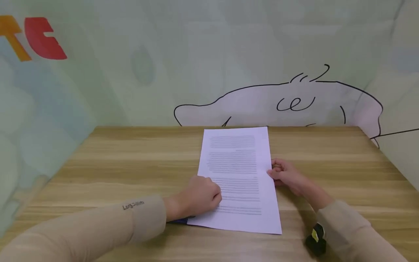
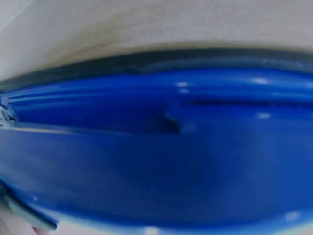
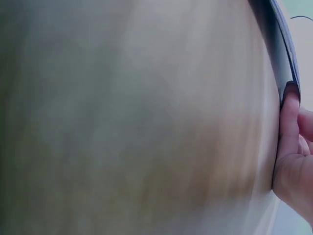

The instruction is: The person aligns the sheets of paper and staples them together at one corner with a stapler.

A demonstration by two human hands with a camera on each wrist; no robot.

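White printed sheets of paper (image 1: 235, 165) lie lengthwise on the wooden table, their edges slightly raised on the right. With fingers curled, my left hand (image 1: 204, 196) grips a blue stapler at the paper's left edge and largely hides it. Only a strip of the stapler (image 1: 179, 221) shows beneath the wrist. Its glossy blue body (image 2: 161, 166) fills the left wrist view, too close to make out whole. On the other side, my right hand (image 1: 288, 176) pinches the paper's right edge, thumb on top. The right wrist view catches fingers of this hand (image 3: 298, 166) at the sheets' edge.
Wood-grained table (image 1: 131, 160) spreads to both sides of the paper. Behind it stands a wall (image 1: 203, 54) with painted drawings and coloured letters. A small black device (image 1: 316, 242) with a yellow mark sits by the right sleeve.
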